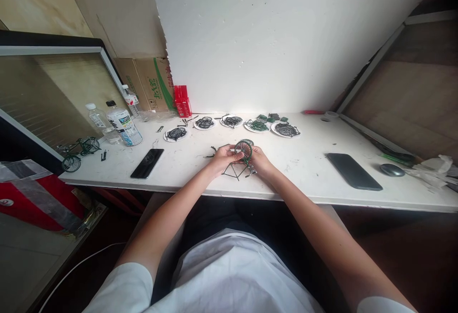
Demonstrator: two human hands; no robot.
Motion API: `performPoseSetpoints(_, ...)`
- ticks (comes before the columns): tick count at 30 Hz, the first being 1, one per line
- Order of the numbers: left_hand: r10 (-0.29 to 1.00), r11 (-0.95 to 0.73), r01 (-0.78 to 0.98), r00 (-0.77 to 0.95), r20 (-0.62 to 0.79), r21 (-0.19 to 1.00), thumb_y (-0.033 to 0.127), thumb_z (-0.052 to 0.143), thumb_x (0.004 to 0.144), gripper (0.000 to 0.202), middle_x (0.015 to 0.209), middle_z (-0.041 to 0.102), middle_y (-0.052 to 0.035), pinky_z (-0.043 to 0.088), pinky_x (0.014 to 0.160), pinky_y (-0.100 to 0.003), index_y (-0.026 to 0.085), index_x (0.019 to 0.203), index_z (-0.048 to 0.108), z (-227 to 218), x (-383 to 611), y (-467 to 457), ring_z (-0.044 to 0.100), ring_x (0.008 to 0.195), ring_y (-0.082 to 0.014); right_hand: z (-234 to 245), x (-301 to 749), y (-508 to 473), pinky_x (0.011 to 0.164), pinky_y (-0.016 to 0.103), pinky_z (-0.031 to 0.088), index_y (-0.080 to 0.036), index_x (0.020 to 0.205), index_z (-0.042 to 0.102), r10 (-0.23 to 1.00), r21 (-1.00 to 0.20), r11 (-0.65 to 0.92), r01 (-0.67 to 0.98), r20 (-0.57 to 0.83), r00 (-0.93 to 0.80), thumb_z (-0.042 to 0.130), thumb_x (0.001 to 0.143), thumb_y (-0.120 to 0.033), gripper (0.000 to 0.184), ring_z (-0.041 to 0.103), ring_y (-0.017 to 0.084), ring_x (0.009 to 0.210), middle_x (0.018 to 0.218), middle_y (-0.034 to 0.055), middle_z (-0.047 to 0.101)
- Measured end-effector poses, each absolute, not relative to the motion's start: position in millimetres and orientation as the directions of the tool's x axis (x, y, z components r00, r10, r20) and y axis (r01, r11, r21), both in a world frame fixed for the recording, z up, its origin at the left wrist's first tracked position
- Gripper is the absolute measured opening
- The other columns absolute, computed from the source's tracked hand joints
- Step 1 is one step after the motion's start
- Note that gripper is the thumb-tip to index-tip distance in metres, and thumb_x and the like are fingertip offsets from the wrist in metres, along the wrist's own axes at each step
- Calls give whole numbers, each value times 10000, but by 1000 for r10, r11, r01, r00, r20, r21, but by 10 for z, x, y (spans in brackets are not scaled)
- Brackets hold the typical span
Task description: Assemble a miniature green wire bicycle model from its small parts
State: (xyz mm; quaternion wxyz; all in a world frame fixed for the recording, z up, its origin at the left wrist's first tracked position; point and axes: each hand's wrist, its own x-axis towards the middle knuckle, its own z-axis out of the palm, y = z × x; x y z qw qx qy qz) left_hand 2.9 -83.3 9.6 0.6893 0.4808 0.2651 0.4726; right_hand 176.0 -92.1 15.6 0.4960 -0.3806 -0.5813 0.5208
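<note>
Near the table's front edge, both hands hold a small green model bicycle [234, 174], partly assembled and tilted. My left hand [223, 158] is closed, its thumb and fingers on a green spoked wheel [244, 151]. Opposite it, my right hand [262, 161] pinches the model by the wheel and the fork end; its fingertips are partly hidden. A second round part shows just behind the wheel. The thin frame tubes hang below my hands, close to the tabletop. Beside my left hand lies a small dark part [211, 153].
Behind my hands stand several white plates with dark and green parts, among them one plate [176, 134]. A finished-looking model bicycle [80, 153] and bottles [125, 124] stand at the left. Also there: a phone [147, 163], a dark slab [354, 171], a mouse [392, 170].
</note>
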Motion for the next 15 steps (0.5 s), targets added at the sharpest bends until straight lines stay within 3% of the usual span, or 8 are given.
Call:
performPoseSetpoints(8,911,87,-396,404,88,914,402,1046,642,622,947,804,-87,606,861,-379,115,1098,735,131,31,-845,762,805,-203,224,1742,-963,542,309,324,-236,696,491,978,-988,136,-69,145,-150,626,886,-552,393,364,162,615,644,2,430)
performPoseSetpoints(15,915,66,-375,392,93,925,437,1045,635,656,1014,811,-108,607,871,-406,113,1115,738,135,26,-838,767,811,-219,268,1722,-1006,493,283,326,-234,831,549,970,-991,36,-129,66,-233,613,885,-497,276,420,156,564,664,5,518)
